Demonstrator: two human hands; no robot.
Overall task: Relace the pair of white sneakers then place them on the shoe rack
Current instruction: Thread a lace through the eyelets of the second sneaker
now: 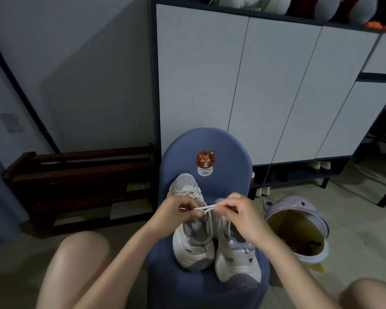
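Note:
Two white sneakers stand side by side on a small blue chair [225, 186], heels toward me. The left sneaker [191, 239] points its toe at the chair back. The right sneaker [236, 259] sits closer to me. Above them my left hand [176, 211] and my right hand [239, 216] each pinch an end of a white lace [206, 208], which is crossed between them. I cannot tell which sneaker the lace belongs to. A dark wooden shoe rack [80, 188] stands on the floor to the left.
A white cabinet [265, 85] with shoes under it rises behind the chair. A pale purple bin [299, 230] with a yellow liner sits on the floor to the right. My bare knees frame the chair at the bottom.

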